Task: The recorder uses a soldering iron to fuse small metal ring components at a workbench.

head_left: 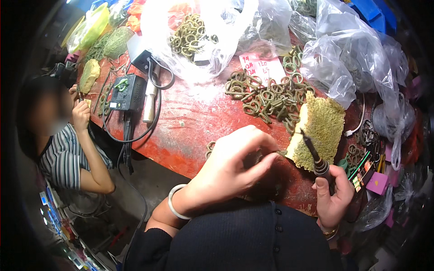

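1. The right hand [334, 194] is closed around the dark handle of a pen-shaped tool [320, 165], its thin tip pointing up and away to the left, over the block.
2. The left hand [233, 162] is curled, thumb and fingers drawn close together (a small greenish piece shows at the fingertips, but I cannot tell whether it is pinched).
3. Between the hands and just beyond them lies a rough yellow-green block [329, 122], its near left corner just beside the left fingertips.
4. Beyond the left hand, a heap of greenish-brown rings [271, 97] spreads over the red table [181, 147], reaching the block's left edge.
5. Farther beyond the heap are a marked paper slip [274, 64] and a clear plastic bag [156, 38] with more rings.
6. Well to the left of the left hand, a black box [129, 92] with cables stands near another person [68, 151], whose hands are raised.
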